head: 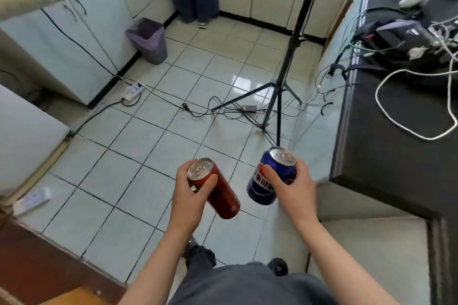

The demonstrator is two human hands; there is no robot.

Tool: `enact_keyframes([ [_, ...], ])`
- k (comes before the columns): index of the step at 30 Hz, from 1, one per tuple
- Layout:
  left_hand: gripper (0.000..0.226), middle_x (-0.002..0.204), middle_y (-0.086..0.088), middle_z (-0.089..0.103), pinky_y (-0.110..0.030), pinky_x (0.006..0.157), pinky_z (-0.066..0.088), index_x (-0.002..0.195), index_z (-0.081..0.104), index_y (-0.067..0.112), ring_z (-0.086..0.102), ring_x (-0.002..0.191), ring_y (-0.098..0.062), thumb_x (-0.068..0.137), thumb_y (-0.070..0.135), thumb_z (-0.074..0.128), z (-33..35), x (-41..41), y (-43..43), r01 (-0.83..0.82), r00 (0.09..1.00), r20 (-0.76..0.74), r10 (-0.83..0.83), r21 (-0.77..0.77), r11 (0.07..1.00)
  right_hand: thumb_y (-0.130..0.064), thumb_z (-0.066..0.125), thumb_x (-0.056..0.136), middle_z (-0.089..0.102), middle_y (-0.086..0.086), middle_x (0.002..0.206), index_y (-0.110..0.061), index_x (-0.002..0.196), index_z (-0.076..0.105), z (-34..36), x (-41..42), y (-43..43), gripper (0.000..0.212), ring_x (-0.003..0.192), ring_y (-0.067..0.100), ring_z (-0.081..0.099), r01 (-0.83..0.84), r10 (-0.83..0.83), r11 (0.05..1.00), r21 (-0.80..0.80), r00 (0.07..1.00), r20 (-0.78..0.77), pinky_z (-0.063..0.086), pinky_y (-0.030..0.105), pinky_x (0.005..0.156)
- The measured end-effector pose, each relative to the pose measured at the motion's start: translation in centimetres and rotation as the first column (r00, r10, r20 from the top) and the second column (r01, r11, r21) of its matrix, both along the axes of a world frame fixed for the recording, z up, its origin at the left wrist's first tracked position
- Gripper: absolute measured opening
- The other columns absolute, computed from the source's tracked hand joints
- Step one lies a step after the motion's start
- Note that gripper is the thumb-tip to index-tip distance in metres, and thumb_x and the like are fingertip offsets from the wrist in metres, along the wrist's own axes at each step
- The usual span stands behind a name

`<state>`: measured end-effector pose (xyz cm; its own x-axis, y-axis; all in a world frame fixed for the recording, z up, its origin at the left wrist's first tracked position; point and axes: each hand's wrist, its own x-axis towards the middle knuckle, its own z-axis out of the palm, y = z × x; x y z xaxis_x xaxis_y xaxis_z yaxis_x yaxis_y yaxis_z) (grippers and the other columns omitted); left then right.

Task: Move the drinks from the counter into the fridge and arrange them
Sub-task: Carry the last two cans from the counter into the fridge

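My left hand [189, 189] gripped red can [218, 193], right hand [288, 187] gripped blue can [266, 181]; one each, likely to halve trips from tabletop [396, 156] to fridge.

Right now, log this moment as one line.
left hand: grips red can | right hand: grips blue can | both cans tilted above tiled floor

I note white Chinese lettering running sideways on the blue can [260, 193], partly under the thumb of the right hand [295, 190]; only 可 comes out clearly. On the red can [223, 197] I see a small white mark, nothing legible.
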<state>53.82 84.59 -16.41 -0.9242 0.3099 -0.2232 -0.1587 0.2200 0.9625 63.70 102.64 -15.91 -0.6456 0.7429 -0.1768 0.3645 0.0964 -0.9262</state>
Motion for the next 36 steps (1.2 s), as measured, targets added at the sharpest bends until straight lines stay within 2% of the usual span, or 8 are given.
enact_keyframes([
  [5, 0.041, 0.107, 0.019, 0.056, -0.012, 0.07, 0.043, 0.11, 0.047, 0.043, 0.054, 0.085, 0.017, 0.084, 0.02, 0.069, 0.8, -8.4, -10.4, -0.246, 0.969, -0.021, 0.248, 0.061, 0.967, -0.053, 0.076, 0.064, 0.063, -0.03, 0.092, -0.043, 0.094, 0.055, 1.1, -11.4, -8.5, 0.038, 0.085, -0.01, 0.059, -0.25, 0.251, 0.968, 0.039, 0.968, -0.018, 0.047, 0.011, 0.065],
  [13, 0.043, 0.108, 0.022, 0.054, -0.014, 0.076, 0.045, 0.116, 0.046, 0.037, 0.054, 0.096, 0.009, 0.084, 0.018, 0.069, 1.9, -17.8, -25.2, -0.526, 0.847, -0.052, 0.529, 0.065, 0.848, -0.052, 0.074, 0.06, 0.061, -0.035, 0.093, -0.044, 0.095, 0.053, 2.4, -26.2, -21.7, 0.042, 0.086, -0.011, 0.059, -0.555, 0.557, 0.83, 0.057, 0.828, -0.066, 0.048, 0.007, 0.064],
  [17, 0.04, 0.108, 0.018, 0.055, 0.002, 0.068, 0.041, 0.118, 0.049, 0.028, 0.054, 0.087, 0.02, 0.084, 0.016, 0.067, 1.3, -20.7, -31.1, -0.681, 0.726, -0.042, 0.687, 0.102, 0.725, -0.059, 0.07, 0.057, 0.064, -0.027, 0.089, -0.043, 0.096, 0.053, 2.2, -32.9, -27.1, 0.046, 0.086, -0.009, 0.06, -0.676, 0.678, 0.735, 0.057, 0.733, -0.054, 0.049, 0.012, 0.065],
  [21, 0.05, 0.11, 0.019, 0.048, 0.002, 0.067, 0.04, 0.125, 0.038, 0.025, 0.052, 0.088, 0.022, 0.085, 0.014, 0.067, 0.2, -24.6, -35.2, -0.817, 0.573, 0.004, 0.82, 0.088, 0.57, -0.051, 0.076, 0.063, 0.067, -0.014, 0.093, -0.035, 0.1, 0.057, 0.9, -40.4, -31.8, 0.044, 0.085, 0.001, 0.064, -0.798, 0.798, 0.602, 0.025, 0.601, -0.039, 0.051, 0.017, 0.068],
  [23, 0.055, 0.113, 0.013, 0.047, -0.007, 0.072, 0.043, 0.125, 0.032, 0.029, 0.054, 0.096, 0.009, 0.085, 0.016, 0.067, 0.0, -27.8, -37.3, -0.852, 0.519, 0.004, 0.855, 0.087, 0.516, -0.038, 0.079, 0.069, 0.068, -0.014, 0.09, -0.036, 0.097, 0.057, 0.2, -45.2, -34.3, 0.035, 0.082, 0.0, 0.065, -0.849, 0.849, 0.528, 0.013, 0.527, -0.038, 0.051, 0.016, 0.066],
  [27, 0.05, 0.119, 0.001, 0.05, -0.022, 0.084, 0.042, 0.127, 0.039, 0.019, 0.051, 0.11, -0.014, 0.085, 0.019, 0.067, 1.5, -36.1, -41.2, -0.871, 0.483, -0.063, 0.873, 0.061, 0.487, -0.045, 0.077, 0.065, 0.067, -0.02, 0.088, -0.043, 0.094, 0.055, 0.7, -55.1, -39.2, 0.036, 0.082, -0.005, 0.063, -0.913, 0.912, 0.407, -0.009, 0.407, -0.05, 0.051, 0.017, 0.07],
  [31, 0.052, 0.116, 0.005, 0.054, -0.023, 0.082, 0.043, 0.119, 0.045, 0.028, 0.053, 0.109, -0.012, 0.074, 0.036, 0.068, 4.1, -43.5, -44.4, -0.879, 0.459, -0.113, 0.881, 0.088, 0.469, -0.06, 0.07, 0.055, 0.067, -0.025, 0.089, -0.043, 0.092, 0.058, 2.5, -63.8, -43.1, 0.042, 0.081, -0.003, 0.064, -0.924, 0.918, 0.383, -0.013, 0.382, -0.104, 0.052, 0.019, 0.068],
  [36, 0.049, 0.116, 0.01, 0.052, -0.019, 0.079, 0.042, 0.112, 0.046, 0.039, 0.053, 0.106, -0.004, 0.074, 0.045, 0.075, 5.9, -51.0, -48.0, -0.905, 0.382, -0.144, 0.913, 0.14, 0.401, -0.05, 0.077, 0.063, 0.068, -0.021, 0.082, -0.033, 0.089, 0.06, 3.5, -73.4, -47.5, 0.036, 0.075, -0.002, 0.065, -0.926, 0.916, 0.376, -0.01, 0.374, -0.146, 0.051, 0.023, 0.065],
])
